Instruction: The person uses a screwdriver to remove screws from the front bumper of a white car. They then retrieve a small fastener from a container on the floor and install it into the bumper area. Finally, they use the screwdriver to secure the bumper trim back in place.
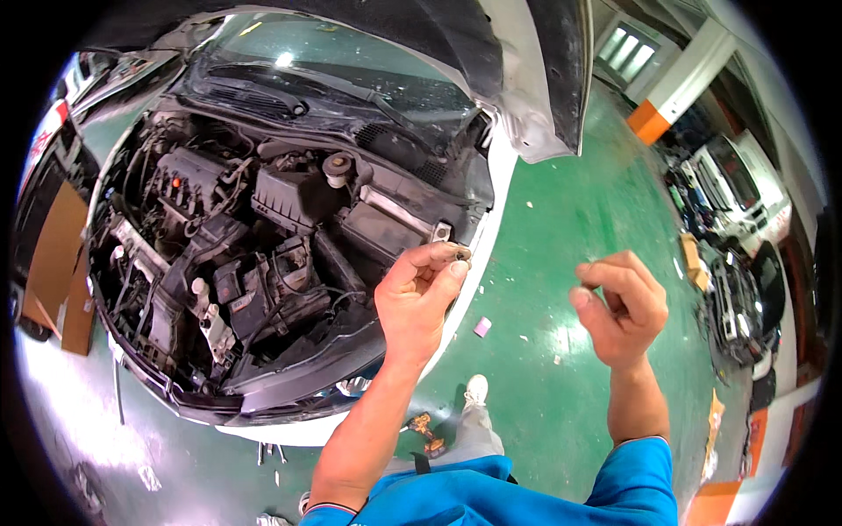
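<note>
My left hand (415, 302) is closed, thumb and forefinger pinching a small dark piece, perhaps a clip or bolt (460, 254), too small to name surely. It is raised over the white fender edge of a car with its engine bay (289, 202) exposed. My right hand (620, 307) hangs in the air to the right of the car. Its fingers are curled, with a gap between thumb and forefinger, and nothing shows in them. Nearest the left hand lies a black box cover (383, 230); a fluid reservoir (337, 168) stands farther back.
The raised hood (561, 79) overhangs the bay. A yellow-and-black cordless drill (424, 428) is on the green floor by my feet, and a small pink block (482, 327) lies beside the car. Car parts (737, 307) line the right wall; cardboard (57, 263) leans at left.
</note>
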A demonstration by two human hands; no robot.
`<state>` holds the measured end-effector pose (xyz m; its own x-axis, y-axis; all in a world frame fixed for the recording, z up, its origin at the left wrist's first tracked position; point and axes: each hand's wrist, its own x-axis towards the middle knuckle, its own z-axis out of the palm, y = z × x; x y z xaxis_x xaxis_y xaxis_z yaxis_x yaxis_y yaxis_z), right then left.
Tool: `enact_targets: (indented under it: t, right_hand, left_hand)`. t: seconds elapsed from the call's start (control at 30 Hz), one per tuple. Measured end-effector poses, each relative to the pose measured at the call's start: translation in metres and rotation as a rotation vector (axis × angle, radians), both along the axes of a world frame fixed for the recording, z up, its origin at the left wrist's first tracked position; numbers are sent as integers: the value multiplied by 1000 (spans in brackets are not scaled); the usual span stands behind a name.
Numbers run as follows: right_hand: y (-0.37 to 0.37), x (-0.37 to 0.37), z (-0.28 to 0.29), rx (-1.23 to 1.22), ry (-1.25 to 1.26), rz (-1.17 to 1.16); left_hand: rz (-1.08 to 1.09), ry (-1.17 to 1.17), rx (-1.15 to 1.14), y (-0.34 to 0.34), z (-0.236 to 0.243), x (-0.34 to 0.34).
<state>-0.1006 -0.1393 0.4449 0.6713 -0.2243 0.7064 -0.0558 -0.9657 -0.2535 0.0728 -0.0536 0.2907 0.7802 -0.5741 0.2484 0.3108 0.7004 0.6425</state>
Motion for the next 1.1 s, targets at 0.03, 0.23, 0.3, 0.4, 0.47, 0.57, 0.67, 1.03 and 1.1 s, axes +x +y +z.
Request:
enact_targets:
  t: [0.03, 0.23, 0.3, 0.4, 0.47, 0.57, 0.67, 1.03, 1.1]
  right_hand:
    - [-11, 0, -1, 0, -14, 46]
    - [-103, -1, -7, 105, -176, 277]
    - [-124, 7, -3, 80, -208, 255]
    - [-141, 29, 11, 90, -267, 227]
    - [-151, 41, 20, 52, -293, 226]
    - [-144, 62, 36, 6, -255, 134]
    - [-143, 74, 39, -229, -185, 41]
    - [-143, 76, 20, -439, -163, -272]
    - [-140, 84, 17, -429, -202, -248]
  left_hand:
    - [40, -48, 28, -4, 1, -1]
    - [325, -185, 122, -48, 27, -26]
    - [376, -172, 198, -65, 39, -33]
    - [442, -180, 182, -90, 55, -24]
    - [455, -170, 70, -112, 66, -20]
    - [377, -87, -212, -136, 84, -14]
    - [315, -66, -395, -161, 92, -11]
    - [297, -35, -489, -188, 87, -6]
    - [280, -20, -497, -190, 87, -5]
